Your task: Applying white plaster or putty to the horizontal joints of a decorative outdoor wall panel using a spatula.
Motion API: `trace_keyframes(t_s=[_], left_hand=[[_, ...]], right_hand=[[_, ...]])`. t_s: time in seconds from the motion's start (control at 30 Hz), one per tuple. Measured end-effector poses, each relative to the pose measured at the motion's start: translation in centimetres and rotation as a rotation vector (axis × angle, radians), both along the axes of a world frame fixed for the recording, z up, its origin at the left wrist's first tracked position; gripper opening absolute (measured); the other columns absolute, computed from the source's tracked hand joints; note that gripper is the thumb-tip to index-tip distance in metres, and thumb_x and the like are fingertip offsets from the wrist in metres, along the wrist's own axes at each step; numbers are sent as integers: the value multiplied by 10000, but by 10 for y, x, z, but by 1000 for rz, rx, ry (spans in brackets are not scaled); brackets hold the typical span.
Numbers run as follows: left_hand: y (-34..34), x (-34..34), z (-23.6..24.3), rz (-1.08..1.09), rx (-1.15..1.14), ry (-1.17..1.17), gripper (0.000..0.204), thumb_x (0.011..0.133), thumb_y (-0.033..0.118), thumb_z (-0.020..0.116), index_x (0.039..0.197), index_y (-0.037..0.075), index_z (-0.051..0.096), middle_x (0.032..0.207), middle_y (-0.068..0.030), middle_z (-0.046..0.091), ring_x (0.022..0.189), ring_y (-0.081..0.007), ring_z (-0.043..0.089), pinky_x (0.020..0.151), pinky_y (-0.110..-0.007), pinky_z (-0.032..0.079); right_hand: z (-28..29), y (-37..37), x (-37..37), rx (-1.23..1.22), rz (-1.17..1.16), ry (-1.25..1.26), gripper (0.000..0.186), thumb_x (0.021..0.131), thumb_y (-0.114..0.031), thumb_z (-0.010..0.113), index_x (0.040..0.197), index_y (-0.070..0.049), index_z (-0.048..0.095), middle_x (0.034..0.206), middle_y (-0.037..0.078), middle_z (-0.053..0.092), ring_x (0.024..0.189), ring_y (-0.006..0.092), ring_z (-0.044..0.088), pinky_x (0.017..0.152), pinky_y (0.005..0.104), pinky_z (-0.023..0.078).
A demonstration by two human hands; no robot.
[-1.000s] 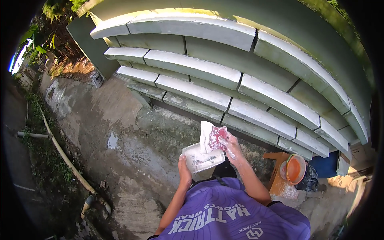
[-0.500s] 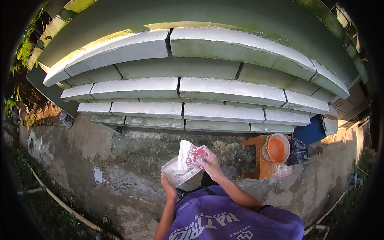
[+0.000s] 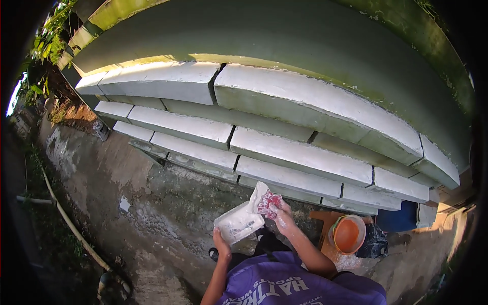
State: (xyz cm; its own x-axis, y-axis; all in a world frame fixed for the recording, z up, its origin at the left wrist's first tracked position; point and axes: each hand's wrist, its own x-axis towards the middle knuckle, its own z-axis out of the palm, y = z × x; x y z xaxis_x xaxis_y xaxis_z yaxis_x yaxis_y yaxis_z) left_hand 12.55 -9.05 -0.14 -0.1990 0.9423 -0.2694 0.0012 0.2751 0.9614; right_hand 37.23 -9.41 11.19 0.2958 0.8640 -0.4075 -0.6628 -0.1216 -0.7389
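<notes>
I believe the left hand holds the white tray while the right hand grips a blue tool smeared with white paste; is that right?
Not quite: in the head view, the tool is red, not blue. The left hand does hold the white tray, and the right hand grips the tool, smeared with white paste.

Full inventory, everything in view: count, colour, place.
tray: 1, white, lower centre
scraper: 1, red, white-coated, by tray
ledges: several, white and green, centre
wall: 1, green, above ledges
stool: 1, orange, right
bucket: 1, orange inside, on stool
bag: 1, black, beside bucket
container: 1, grey, left
pipes: 2+, pale, lower left
plants: several, green, upper left
ground: 1, grey, below ledges
shirt: 1, purple, bottom
left hand: 1, bare, holding tray
right hand: 1, white-smeared, holding scraper
</notes>
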Motion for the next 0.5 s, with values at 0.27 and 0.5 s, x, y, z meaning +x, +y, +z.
trace_keyframes(t_s=[0.27, 0.5], left_hand=[[-8, -23, 40, 80, -110, -340, 508, 1005, 362, 347, 1293, -37, 470, 1257, -116, 522, 1149, -205, 505, 1010, -341, 373], [2, -75, 23, 44, -131, -331, 573, 982, 443, 376, 1347, 4, 423, 1328, -115, 495, 1202, -248, 497, 1020, -384, 377]], right_hand=[[-129, -25, 96, -207, -443, 49, 225, 822, -34, 604, 1038, -98, 597, 968, 43, 641, 802, 190, 642, 587, 346, 540], [-119, -32, 180, -359, -472, -217, 179, 812, -60, 588, 988, -92, 597, 859, 21, 643, 673, 145, 620, 509, 272, 502]])
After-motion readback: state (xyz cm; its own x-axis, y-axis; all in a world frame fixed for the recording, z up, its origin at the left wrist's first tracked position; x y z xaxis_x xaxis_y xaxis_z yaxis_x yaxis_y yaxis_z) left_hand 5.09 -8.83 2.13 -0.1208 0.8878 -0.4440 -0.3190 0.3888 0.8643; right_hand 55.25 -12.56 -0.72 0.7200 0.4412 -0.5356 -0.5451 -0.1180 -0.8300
